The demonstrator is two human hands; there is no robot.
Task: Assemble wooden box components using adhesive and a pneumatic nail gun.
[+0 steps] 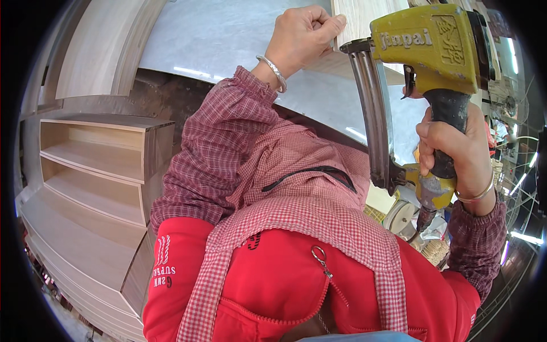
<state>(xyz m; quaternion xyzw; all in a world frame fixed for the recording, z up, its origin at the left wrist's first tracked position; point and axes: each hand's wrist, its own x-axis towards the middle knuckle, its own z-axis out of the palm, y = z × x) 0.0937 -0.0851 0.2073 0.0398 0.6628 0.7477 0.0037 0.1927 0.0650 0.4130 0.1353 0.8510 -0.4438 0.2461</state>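
Observation:
My right hand (pixel 456 137) is wrapped round the black grip of a yellow nail gun (pixel 424 43), with its long metal magazine slanting downward. The gun's nose is at the edge of a light wooden piece (pixel 362 17) at the top of the view; whether it touches cannot be made out. Against the same piece's left edge is my left hand (pixel 305 37), fingers curled in and thumb pressed toward the wood. What those fingers hold, if anything, is hidden. The wooden piece lies on a pale blue-grey worktop (pixel 211 40), partly covered by the gun.
On the left stands a stack of light wooden boxes (pixel 94 151) with open compartments. Above it, wooden panels (pixel 102 48) lean at the worktop's left end. An air fitting (pixel 426 216) hangs beneath the gun's grip. Assorted workshop clutter (pixel 407 216) sits beyond my right forearm.

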